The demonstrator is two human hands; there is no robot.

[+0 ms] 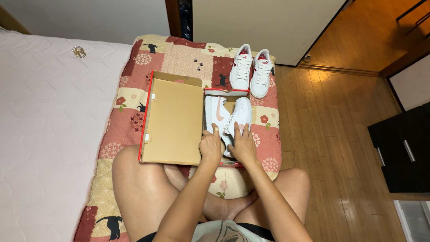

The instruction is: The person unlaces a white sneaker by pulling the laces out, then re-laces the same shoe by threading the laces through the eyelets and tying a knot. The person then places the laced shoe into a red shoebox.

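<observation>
An open cardboard shoebox (172, 118) with a red rim lies on a patchwork quilt (134, 112), its lid flipped open to the left. Inside sit two white sneakers with pink marks (218, 111). My left hand (210, 145) rests on the near end of the left sneaker, fingers curled over it. My right hand (243, 145) grips the heel of the right sneaker (240, 115). Both hands are at the box's near edge, side by side and almost touching.
A second pair of white sneakers with red trim (251, 69) stands on the quilt behind the box. A white mattress (45, 116) lies to the left with a gold hair clip (79, 51). Wooden floor (331, 125) and a dark drawer unit (403, 148) are on the right.
</observation>
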